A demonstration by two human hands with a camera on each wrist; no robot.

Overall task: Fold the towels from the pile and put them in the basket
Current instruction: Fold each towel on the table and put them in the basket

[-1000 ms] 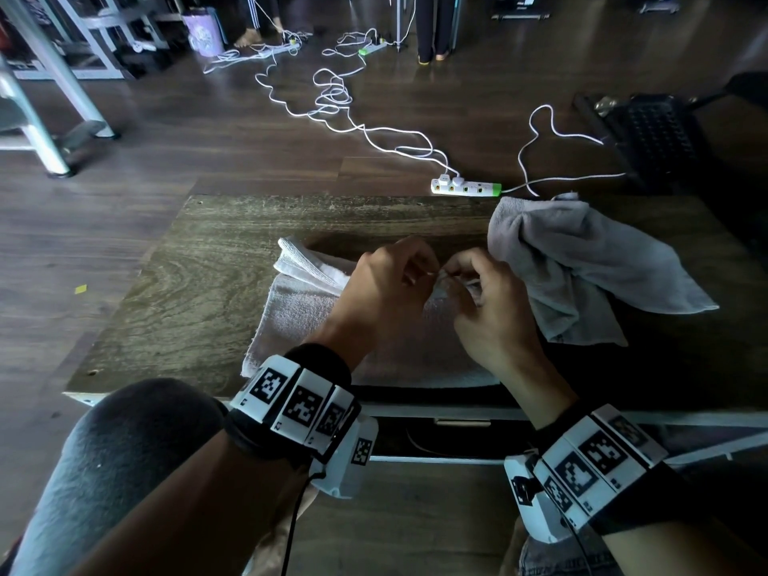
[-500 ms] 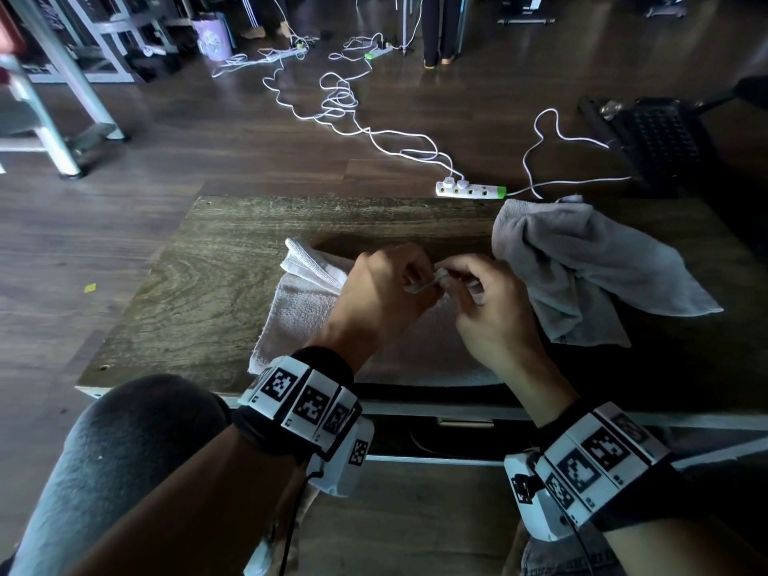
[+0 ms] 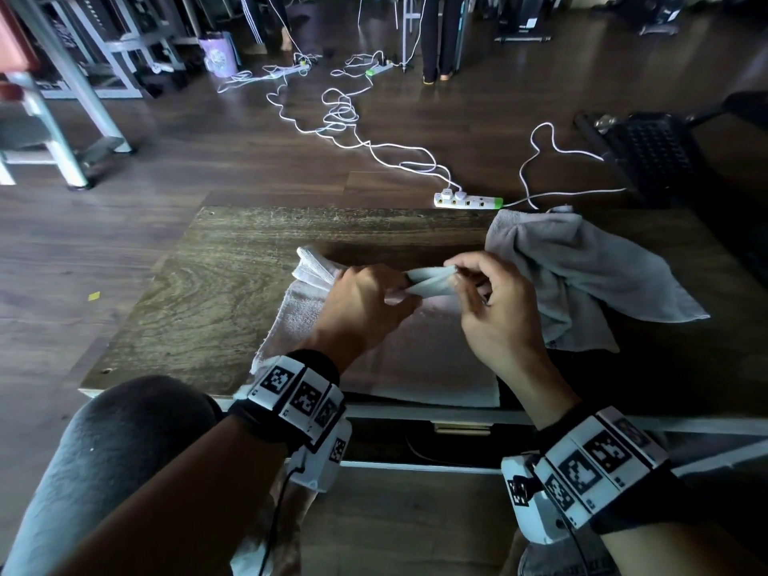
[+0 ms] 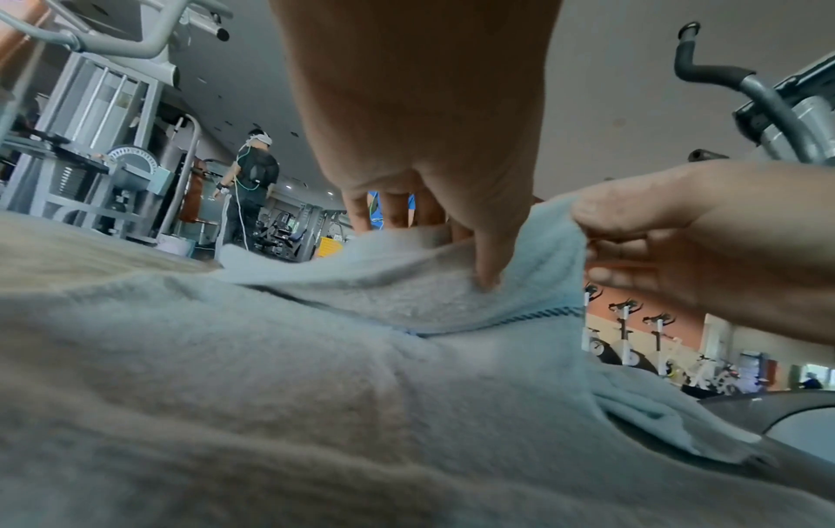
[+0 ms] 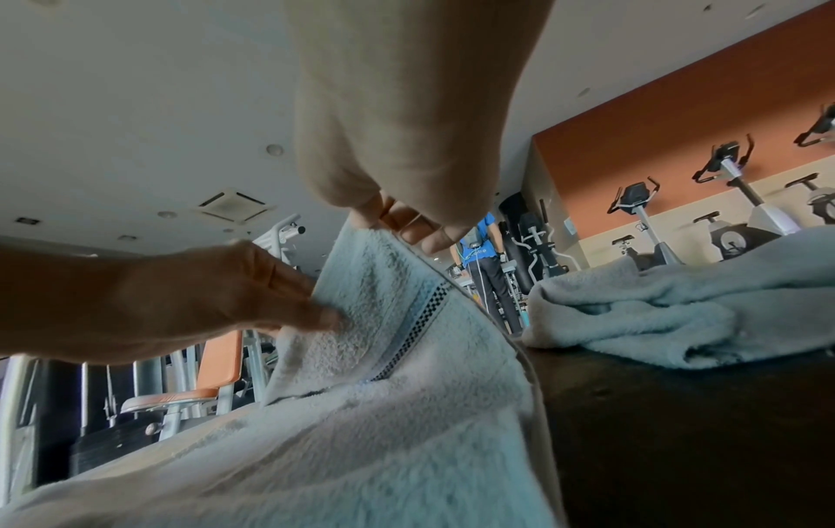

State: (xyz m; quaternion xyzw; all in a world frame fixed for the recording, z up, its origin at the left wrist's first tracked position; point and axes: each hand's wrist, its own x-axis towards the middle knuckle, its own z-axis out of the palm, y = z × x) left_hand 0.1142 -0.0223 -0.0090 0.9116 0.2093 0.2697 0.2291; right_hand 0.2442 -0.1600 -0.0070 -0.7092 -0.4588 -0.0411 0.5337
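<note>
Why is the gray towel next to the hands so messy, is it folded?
Not folded. The gray towel lies crumpled in a loose heap on the table, untouched by either hand.

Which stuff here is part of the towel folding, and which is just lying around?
Job: white towel pinched by left hand and right hand; crumpled grey towel; table.
Lying about: power strip, white cables, black crate.
</note>
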